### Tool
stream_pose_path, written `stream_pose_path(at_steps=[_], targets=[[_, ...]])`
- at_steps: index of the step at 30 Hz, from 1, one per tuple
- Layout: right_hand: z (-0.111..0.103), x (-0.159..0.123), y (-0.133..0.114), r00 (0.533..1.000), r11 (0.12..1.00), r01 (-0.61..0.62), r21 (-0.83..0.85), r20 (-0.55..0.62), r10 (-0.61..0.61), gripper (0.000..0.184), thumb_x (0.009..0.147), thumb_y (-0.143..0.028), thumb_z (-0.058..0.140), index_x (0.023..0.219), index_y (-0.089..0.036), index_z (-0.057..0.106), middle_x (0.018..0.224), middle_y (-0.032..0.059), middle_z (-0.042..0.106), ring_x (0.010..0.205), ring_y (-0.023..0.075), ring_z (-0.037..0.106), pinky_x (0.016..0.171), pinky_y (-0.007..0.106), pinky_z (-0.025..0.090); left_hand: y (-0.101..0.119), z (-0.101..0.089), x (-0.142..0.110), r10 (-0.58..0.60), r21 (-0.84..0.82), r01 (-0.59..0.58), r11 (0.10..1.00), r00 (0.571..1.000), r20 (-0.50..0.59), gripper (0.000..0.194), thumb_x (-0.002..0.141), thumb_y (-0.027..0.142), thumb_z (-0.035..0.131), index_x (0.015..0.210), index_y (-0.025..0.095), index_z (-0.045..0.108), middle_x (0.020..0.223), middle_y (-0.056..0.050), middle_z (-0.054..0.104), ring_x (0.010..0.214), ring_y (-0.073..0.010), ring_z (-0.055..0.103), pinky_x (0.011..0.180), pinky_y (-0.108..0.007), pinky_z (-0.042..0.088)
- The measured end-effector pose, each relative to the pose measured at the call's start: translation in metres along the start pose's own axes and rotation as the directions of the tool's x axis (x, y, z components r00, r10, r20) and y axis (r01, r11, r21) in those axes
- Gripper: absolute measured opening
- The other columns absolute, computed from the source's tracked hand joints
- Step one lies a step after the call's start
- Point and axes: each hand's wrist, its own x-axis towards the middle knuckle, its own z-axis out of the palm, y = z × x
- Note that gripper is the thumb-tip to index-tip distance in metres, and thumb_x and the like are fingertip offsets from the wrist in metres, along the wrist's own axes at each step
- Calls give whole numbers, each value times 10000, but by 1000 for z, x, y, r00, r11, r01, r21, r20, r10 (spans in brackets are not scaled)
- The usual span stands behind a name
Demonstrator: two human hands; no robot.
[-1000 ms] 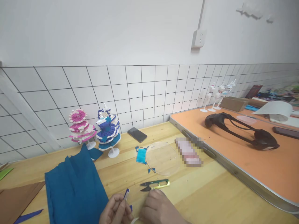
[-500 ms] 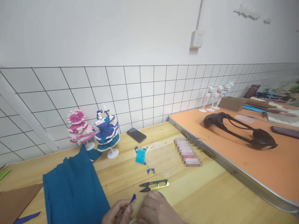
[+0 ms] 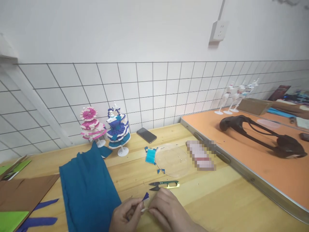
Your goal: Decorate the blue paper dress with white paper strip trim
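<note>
Between thumb and fingers, my left hand (image 3: pixel 126 214) pinches a small strip of purple fabric with a white edge (image 3: pixel 146 196). Close beside it, my right hand (image 3: pixel 167 209) is closed, its fingertips near the strip's pale lower end; what they grip is too small to make out. Just beyond my right hand lie yellow-and-green thread snips (image 3: pixel 166 185). A large piece of teal fabric (image 3: pixel 90 190) spreads to the left of my left hand. Ahead are a clear round plate (image 3: pixel 171 161) with a few tiny beads and a card wound with bright blue thread (image 3: pixel 151 156).
Dress forms in ruffled pink (image 3: pixel 93 129) and blue (image 3: pixel 118 130) dresses stand by the wall near a phone (image 3: pixel 146 135). Brown card (image 3: pixel 26 193) and purple strips (image 3: pixel 45 204) lie left. A raised orange table (image 3: pixel 241 164) on the right carries a black strapped headset (image 3: pixel 263 138).
The camera view has shifted left, so things appear farther right. Both hands sit a little higher in view, and the purple strip stays in my left hand.
</note>
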Motion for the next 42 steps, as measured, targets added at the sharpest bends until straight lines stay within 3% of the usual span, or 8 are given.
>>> stream_pose_path(at_steps=[4, 8, 13, 26, 31, 35, 38, 42], targets=[[-3, 0, -3, 999, 999, -12, 45, 31, 10, 83, 873, -190, 459, 818, -198, 520, 751, 17, 610, 705, 138, 497, 659, 242, 389, -3, -8, 1, 163, 163, -184, 969, 977, 138, 131, 731, 280, 595, 739, 191, 691, 692, -36, 693, 625, -158, 632, 592, -190, 503], [-1, -1, -4, 999, 999, -10, 41, 41, 8, 82, 874, -190, 457, 827, -195, 525, 735, 23, 598, 691, 148, 484, 640, 255, 383, 2, -10, 1, 323, 265, -362, 894, 929, 180, 121, 761, 201, 555, 714, 184, 666, 659, -27, 675, 588, -130, 616, 550, -164, 481], [0, 1, -5, 1000, 999, -20, 39, 9, 20, 77, 869, -183, 462, 820, -195, 520, 698, 19, 569, 664, 150, 475, 611, 259, 376, 6, -9, 0, 394, 326, -445, 834, 894, 214, 120, 773, 176, 538, 710, 175, 641, 618, -21, 640, 567, -120, 591, 542, -172, 462], [0, 4, -7, 998, 996, -48, 73, -27, 50, 134, 880, -176, 442, 768, -191, 514, 669, 15, 562, 647, 147, 484, 595, 255, 383, 7, -2, -4, 317, 261, -330, 907, 944, 90, 120, 738, 190, 567, 649, 182, 646, 567, -17, 604, 524, -122, 549, 519, -187, 427], [1, 2, -6, 999, 996, -35, 87, -15, 36, 113, 875, -165, 454, 820, -195, 548, 691, 17, 583, 665, 148, 496, 613, 258, 385, 1, -2, -3, 38, 42, -39, 998, 999, 18, 165, 732, 312, 583, 682, 163, 633, 621, -31, 630, 562, -130, 570, 523, -187, 443], [-1, 0, -6, 1000, 1000, 9, 28, 25, -10, 118, 868, -157, 462, 870, -205, 570, 725, 26, 609, 670, 157, 502, 617, 271, 383, 0, -4, -1, -127, -145, 139, 980, 988, 83, 265, 717, 410, 596, 723, 147, 633, 610, -31, 635, 515, -105, 534, 483, -173, 432], [-2, 1, -7, 999, 999, 32, -13, 17, -32, 114, 861, -149, 467, 867, -197, 571, 714, 34, 608, 660, 163, 496, 608, 278, 379, 2, -5, -1, -92, -122, 109, 987, 987, 132, 239, 720, 385, 605, 721, 149, 639, 652, -39, 647, 579, -117, 565, 515, -169, 439], [-2, 2, -8, 1000, 1000, 20, -7, 15, -20, 112, 866, -146, 460, 888, -192, 559, 730, 34, 610, 665, 160, 493, 606, 276, 380, 4, -5, -2, 113, 1, -114, 994, 986, 120, 162, 752, 305, 579, 709, 164, 646, 699, -43, 649, 664, -146, 595, 616, -208, 467]])
